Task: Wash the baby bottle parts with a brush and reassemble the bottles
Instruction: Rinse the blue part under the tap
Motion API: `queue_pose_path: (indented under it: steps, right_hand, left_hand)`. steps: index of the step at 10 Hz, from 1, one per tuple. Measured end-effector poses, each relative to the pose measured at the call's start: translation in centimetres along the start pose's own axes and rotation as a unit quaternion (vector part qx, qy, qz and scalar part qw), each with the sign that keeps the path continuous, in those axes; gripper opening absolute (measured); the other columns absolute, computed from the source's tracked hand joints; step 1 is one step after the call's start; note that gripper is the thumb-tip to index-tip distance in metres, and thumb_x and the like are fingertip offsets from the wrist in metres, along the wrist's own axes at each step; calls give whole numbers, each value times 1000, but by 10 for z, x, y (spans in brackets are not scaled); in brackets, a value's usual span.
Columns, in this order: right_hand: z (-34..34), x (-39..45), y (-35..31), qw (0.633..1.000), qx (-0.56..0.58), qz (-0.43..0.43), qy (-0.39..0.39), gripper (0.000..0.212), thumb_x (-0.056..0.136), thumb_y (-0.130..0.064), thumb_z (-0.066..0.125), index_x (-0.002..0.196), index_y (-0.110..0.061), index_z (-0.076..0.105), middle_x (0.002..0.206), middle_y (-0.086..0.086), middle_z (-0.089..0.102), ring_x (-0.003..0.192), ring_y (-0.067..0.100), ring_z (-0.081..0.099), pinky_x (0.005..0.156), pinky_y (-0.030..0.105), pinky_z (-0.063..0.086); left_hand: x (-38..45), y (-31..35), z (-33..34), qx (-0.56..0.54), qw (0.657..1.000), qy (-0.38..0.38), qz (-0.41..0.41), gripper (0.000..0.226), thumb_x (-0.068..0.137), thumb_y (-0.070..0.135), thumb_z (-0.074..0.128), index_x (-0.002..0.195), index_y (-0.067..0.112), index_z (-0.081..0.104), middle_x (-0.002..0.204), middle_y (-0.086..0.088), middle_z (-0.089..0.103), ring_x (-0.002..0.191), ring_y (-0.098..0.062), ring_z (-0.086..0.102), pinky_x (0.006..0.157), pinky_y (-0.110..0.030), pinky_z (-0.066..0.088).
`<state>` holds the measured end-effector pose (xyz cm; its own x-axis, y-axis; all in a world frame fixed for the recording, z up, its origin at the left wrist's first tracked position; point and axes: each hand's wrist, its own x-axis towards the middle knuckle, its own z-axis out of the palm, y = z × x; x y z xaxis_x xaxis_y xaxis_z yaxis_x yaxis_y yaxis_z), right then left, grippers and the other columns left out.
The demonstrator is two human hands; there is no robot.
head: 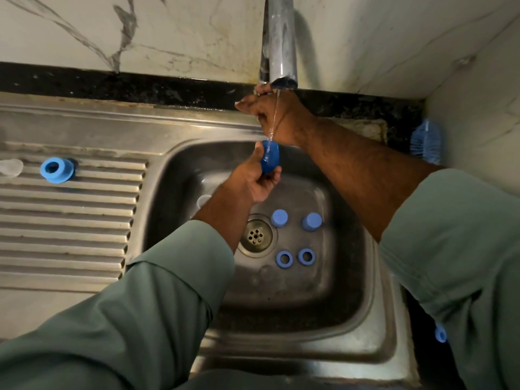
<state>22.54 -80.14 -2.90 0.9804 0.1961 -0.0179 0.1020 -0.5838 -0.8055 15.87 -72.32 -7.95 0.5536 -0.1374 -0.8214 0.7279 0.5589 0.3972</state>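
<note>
My left hand [260, 178] grips a blue bottle cap [270, 157] under a thin stream of water [273, 119] over the sink basin [180, 170]. My right hand [270, 114] reaches behind the steel tap spout [281, 40], its fingers curled at the tap's base; what they hold is hidden. On the basin floor stand two blue caps [279, 218] [311, 221] and two blue collar rings [284, 259] [306, 256]. A clear part [203, 200] lies left of my wrist. Another blue ring [57, 169] sits on the ribbed drainboard [64, 220].
A blue brush [427, 142] leans in the right corner on the black counter strip. A clear teat-like piece [10, 167] lies at the drainboard's far left. The drain [255, 235] sits mid-basin. A small blue part [440, 333] shows by my right sleeve. Marble wall behind.
</note>
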Motion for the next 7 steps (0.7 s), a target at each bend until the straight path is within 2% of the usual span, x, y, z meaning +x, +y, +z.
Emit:
queue_pose_path:
  steps: [1, 2, 3, 4, 5, 6, 7]
  right_hand:
    - [5, -1, -7, 998, 56, -8, -28, 41, 93, 12, 36, 133, 19, 30, 133, 36, 45, 75, 12, 64, 68, 19, 51]
    - [-1, 2, 1, 999, 6, -7, -52, 43, 93, 12, 39, 135, 17, 31, 136, 31, 47, 84, 11, 65, 72, 14, 50]
    - [-4, 8, 16, 943, -303, -116, -75, 50, 90, 4, 52, 139, -3, 44, 143, 9, 47, 127, 19, 46, 103, 10, 29]
    - [-9, 9, 10, 963, -240, -97, -76, 52, 92, 3, 48, 143, -4, 39, 145, 9, 45, 126, 20, 47, 105, 18, 32]
    - [-11, 7, 6, 941, -301, -113, -108, 51, 95, -2, 46, 144, -9, 37, 149, 1, 39, 138, 16, 32, 108, 19, 19]
    - [-14, 9, 9, 936, -310, -129, -105, 51, 96, -4, 46, 145, -11, 35, 150, 1, 38, 140, 17, 29, 106, 10, 15]
    - [-8, 8, 4, 925, -331, -145, -119, 52, 96, 0, 43, 146, -4, 31, 150, 9, 37, 132, 20, 40, 106, 16, 26]
  left_hand:
    - [1, -2, -4, -16, 1000, -13, 2, 37, 96, 44, 56, 97, 7, 57, 101, -17, 58, 75, -19, 57, 52, -22, 56]
    - [-2, -3, -4, -23, 1000, -14, -8, 39, 100, 45, 46, 95, 7, 55, 96, -18, 60, 75, -19, 59, 52, -23, 55]
    - [0, -2, -5, -56, 998, 7, -12, 33, 105, 36, 40, 100, 5, 53, 95, -20, 58, 75, -23, 59, 50, -25, 55]
    - [4, 1, -9, -58, 998, 8, -24, 34, 106, 33, 35, 109, 5, 54, 90, -17, 57, 65, -20, 55, 40, -20, 49]
    - [5, 1, -12, -31, 999, -4, -22, 49, 102, 50, 38, 116, 7, 58, 85, -14, 60, 57, -14, 53, 43, -19, 46]
    - [3, 1, -12, -15, 1000, -5, 7, 52, 89, 53, 63, 116, 8, 61, 92, -12, 60, 63, -13, 54, 50, -19, 49]
    - [2, -1, -11, -28, 1000, -8, 11, 44, 86, 42, 70, 111, 7, 60, 97, -13, 58, 69, -15, 55, 49, -19, 52]
